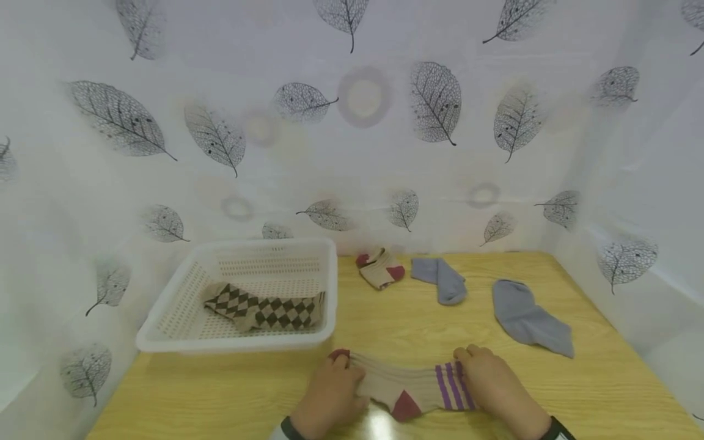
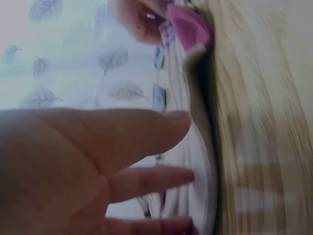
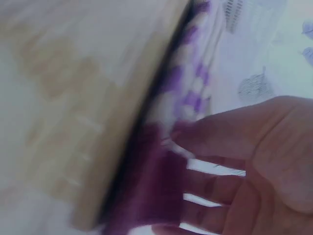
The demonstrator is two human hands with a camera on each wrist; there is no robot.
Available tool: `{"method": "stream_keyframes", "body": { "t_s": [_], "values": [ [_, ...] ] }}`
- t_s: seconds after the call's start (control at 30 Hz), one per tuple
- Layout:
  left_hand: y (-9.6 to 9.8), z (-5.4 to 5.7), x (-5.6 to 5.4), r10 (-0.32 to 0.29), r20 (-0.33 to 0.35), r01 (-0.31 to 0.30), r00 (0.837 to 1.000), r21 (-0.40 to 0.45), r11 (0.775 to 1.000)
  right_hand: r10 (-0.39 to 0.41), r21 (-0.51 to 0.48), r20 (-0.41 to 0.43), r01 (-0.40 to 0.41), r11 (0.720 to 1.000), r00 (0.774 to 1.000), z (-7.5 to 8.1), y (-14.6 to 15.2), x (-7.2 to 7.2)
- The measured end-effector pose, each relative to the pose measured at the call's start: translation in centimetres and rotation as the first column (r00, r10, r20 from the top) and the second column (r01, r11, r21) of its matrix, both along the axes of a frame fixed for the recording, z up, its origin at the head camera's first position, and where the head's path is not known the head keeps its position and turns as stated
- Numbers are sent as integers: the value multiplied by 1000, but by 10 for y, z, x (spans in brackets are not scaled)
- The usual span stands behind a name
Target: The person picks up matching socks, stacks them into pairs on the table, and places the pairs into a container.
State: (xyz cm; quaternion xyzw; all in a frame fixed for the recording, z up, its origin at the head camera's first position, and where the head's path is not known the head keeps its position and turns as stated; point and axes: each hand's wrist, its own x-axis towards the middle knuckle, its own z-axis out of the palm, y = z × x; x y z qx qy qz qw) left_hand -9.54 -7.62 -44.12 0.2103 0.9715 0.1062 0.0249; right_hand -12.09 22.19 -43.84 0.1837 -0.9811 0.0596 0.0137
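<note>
A beige sock [image 1: 393,376] with a maroon heel and toe and purple stripes at the cuff lies stretched sideways on the wooden table, near its front. My left hand [image 1: 333,390] rests on the toe end; the left wrist view shows its fairly straight fingers [image 2: 151,182] touching the fabric. At the striped cuff, my right hand [image 1: 492,380] has its fingertips along the far edge. In the right wrist view, the right thumb [image 3: 220,132] and extended fingers press on the cuff, blurred. Part of the toe is hidden beneath the left hand.
A white plastic basket [image 1: 236,346] stands back left, holding a brown-and-beige diamond-patterned sock [image 1: 286,313]. Behind the hands lie a folded beige-and-maroon sock [image 1: 379,269], a bent grey sock [image 1: 448,282] and another grey sock [image 1: 530,318]. Leaf-printed white sheeting [image 1: 385,165] surrounds the table [image 1: 220,391].
</note>
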Motion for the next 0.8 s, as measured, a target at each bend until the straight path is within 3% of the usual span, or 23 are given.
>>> {"method": "stream_keyframes", "body": {
  "t_s": [0.13,0.23,0.3,0.37,0.47,0.8],
  "values": [
    [12,-2,2,27,-22,-25,999,96,995,-33,-5,-84,33,999,996,8,-6,14],
    [20,-4,1,88,-49,-81,995,134,988,-83,-5,-45,82,997,996,12,-9,19],
    [23,-5,-1,122,-67,-112,990,134,985,-117,-2,28,117,993,993,11,-10,19],
    [26,-6,-2,145,-64,-135,987,139,981,-137,8,100,136,991,986,9,-11,18],
    [27,-7,-3,166,-48,-157,985,144,977,-151,-1,133,152,988,980,3,-11,16],
    [13,-11,3,236,-25,-230,971,150,962,-83,-32,1,83,996,997,-3,-20,5]
  ]
}}
